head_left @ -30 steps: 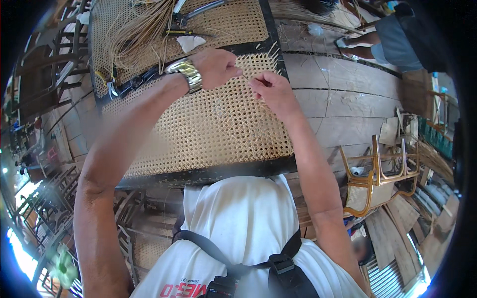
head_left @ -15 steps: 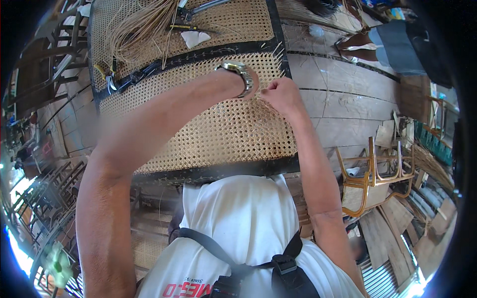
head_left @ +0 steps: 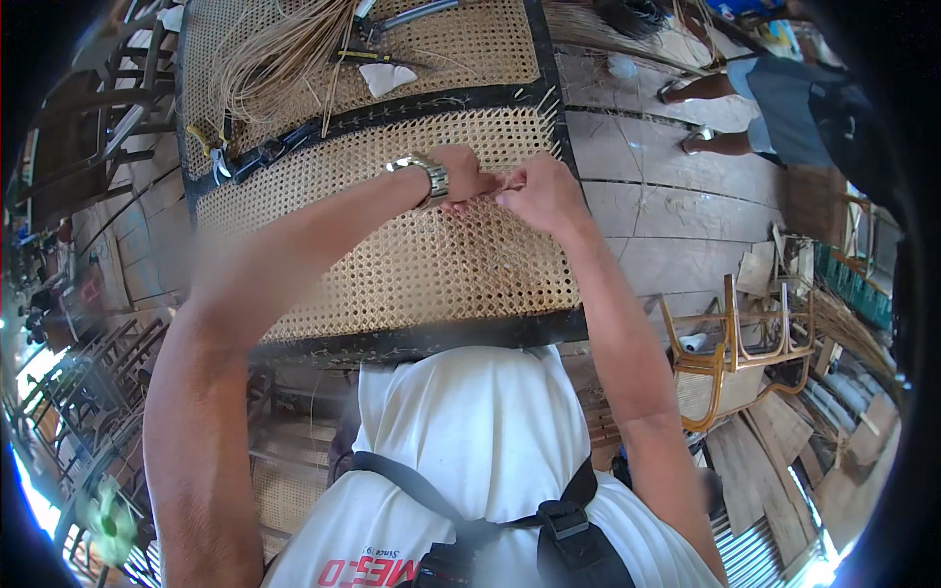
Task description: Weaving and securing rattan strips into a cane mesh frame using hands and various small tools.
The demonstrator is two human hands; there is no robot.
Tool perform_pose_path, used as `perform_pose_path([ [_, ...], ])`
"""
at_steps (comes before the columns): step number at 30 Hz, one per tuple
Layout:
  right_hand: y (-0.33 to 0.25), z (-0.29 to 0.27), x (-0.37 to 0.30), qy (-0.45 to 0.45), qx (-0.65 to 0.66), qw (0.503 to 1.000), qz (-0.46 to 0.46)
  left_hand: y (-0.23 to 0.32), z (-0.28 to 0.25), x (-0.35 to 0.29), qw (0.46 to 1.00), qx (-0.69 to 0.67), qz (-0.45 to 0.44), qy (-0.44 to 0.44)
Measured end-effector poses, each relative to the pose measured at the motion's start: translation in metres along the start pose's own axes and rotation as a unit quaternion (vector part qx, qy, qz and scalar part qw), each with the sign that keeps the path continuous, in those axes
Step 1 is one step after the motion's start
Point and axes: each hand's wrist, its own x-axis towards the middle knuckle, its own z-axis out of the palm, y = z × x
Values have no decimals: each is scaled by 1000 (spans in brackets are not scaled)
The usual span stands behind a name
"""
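Observation:
Over the front woven cane panel (head_left: 392, 265), set in a black frame (head_left: 441, 330), my two hands meet near its right side. My right hand (head_left: 545, 192) is closed in a pinch on what looks like a thin cane strand. My left hand (head_left: 465, 176), with a metal watch (head_left: 431, 179) at the wrist, is curled right beside it, fingertips low over the weave. Its fingers are partly hidden, and what they hold cannot be made out. Several loose strand ends (head_left: 550, 104) stick out at the panel's upper right edge.
On the far panel lie a bundle of long cane strands (head_left: 270, 64), a hammer (head_left: 417, 15) and a white scrap (head_left: 386, 77). Pliers (head_left: 218, 162) and a dark tool (head_left: 270, 152) rest on the frame's left. A person (head_left: 784, 103) stands far right; a wooden chair frame (head_left: 730, 343) lies nearer.
My left hand has drawn back left and turned, so its fingers show. My right hand has shifted slightly left to meet it. The other person's second leg has come into view.

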Motion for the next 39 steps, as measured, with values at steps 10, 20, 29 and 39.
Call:
perform_pose_path([
  [10, 31, -29, -51, 54, 222, 971, 73, -47, -86, -25, 894, 369, 73, 244],
  [20, 23, -29, -41, -47, -213, 976, 27, 7, -21, -12, 926, 320, 169, 105],
  [29, 12, -26, -45, 5, 574, 802, 165, 14, -21, -11, 959, 242, 129, 69],
  [39, -1, -19, -39, -49, -2, 993, 106, -60, -64, -10, 917, 278, 169, 230],
])
